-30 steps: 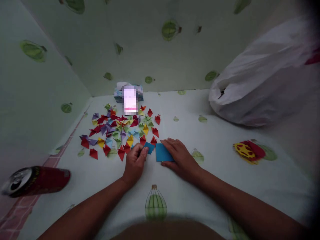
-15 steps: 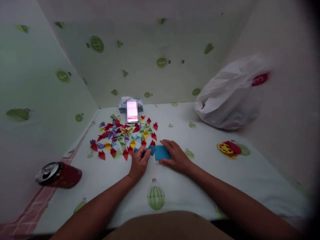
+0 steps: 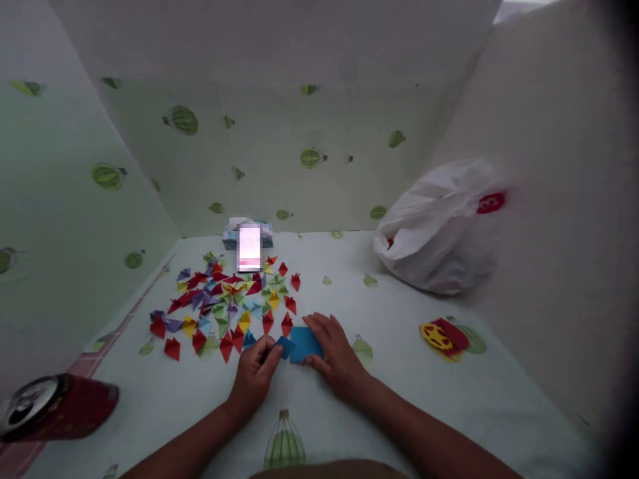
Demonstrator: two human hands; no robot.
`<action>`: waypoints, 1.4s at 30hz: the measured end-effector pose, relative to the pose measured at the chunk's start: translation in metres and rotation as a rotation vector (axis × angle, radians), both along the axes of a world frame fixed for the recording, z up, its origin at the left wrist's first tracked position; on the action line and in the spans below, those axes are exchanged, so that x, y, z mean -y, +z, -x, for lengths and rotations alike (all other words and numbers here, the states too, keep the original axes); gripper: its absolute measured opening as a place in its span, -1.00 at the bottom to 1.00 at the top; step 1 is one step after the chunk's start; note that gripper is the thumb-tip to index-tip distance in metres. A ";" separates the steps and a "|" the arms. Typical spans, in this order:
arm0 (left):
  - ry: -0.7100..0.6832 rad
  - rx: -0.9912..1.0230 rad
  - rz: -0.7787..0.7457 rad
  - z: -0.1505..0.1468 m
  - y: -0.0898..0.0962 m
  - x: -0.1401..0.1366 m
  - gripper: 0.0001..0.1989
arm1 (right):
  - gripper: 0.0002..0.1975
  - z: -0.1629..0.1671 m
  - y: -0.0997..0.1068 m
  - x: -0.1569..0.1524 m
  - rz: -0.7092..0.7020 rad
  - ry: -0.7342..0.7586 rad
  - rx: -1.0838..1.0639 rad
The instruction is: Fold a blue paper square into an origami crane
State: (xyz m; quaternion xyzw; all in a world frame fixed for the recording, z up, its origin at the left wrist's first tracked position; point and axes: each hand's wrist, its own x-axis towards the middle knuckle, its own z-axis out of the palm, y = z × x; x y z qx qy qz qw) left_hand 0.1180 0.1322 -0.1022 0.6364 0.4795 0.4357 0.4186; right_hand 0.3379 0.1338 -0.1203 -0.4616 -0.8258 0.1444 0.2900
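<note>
My left hand [image 3: 254, 372] pinches a small folded piece of blue paper [image 3: 286, 346] between thumb and fingers. Just right of it, a larger blue paper square [image 3: 303, 344] lies on the patterned cloth. My right hand [image 3: 337, 356] holds this square at its right side, thumb at the near edge and fingers at the far edge. The small piece reaches the square's left edge; whether they touch I cannot tell. Close beyond my left hand is a blue folded paper shape [image 3: 249, 339], beside many red, yellow, purple and green folded paper shapes [image 3: 225, 346].
A lit phone [image 3: 249, 247] leans against a tissue box [image 3: 229, 238] at the back. To the left a red can [image 3: 74, 407] stands near the cloth's edge. A white plastic bag [image 3: 434, 233] sits back right, with yellow and red cut-out pieces [image 3: 444, 338] nearer me.
The view has tilted up and shifted a little, so everything appears lower and farther left. Both hands keep nearly the same hold on the blue papers.
</note>
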 end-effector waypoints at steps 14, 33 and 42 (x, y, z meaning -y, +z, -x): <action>-0.118 -0.129 -0.328 -0.001 0.009 0.008 -0.77 | -0.33 -0.004 -0.002 0.012 0.000 -0.006 -0.133; -0.188 -0.198 -0.451 -0.003 0.005 0.007 -0.76 | -0.46 -0.005 0.006 -0.004 -0.355 -0.031 -0.151; -0.148 -0.291 -0.389 -0.006 0.007 0.004 -0.74 | -0.51 0.001 0.021 0.002 -0.409 -0.034 -0.193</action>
